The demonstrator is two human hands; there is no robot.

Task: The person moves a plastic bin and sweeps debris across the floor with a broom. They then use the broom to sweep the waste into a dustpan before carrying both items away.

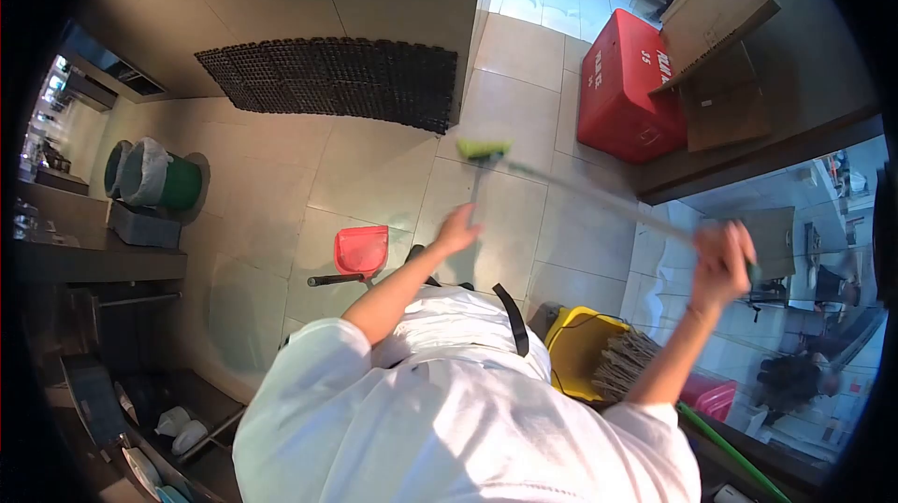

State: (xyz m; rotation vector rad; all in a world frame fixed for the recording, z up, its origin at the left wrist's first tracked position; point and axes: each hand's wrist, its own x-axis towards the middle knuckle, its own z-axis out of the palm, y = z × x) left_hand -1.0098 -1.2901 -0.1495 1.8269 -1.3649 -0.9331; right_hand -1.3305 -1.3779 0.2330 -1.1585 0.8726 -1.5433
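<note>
A broom with a yellow-green head [483, 149] is over the tiled floor in front of me, slightly blurred. Its long pale handle [599, 200] slants down to the right. My right hand [720, 262] is wrapped round the far end of that handle. Nearer the middle, my left hand [456, 230] is closed below the broom head. A thin grey strip runs between this hand and the broom head, and I cannot tell whether it is a rod or a shadow. Left of my feet, a red dustpan [361, 250] with a black handle lies on the floor.
A red box [625, 92] stands at upper right beside cardboard [725, 21]. Black matting [337, 82] leans on the wall. Green bins [178, 180] stand left. A yellow bucket [572, 339] and mop [625, 359] are close on my right. Reflective panels line the right side.
</note>
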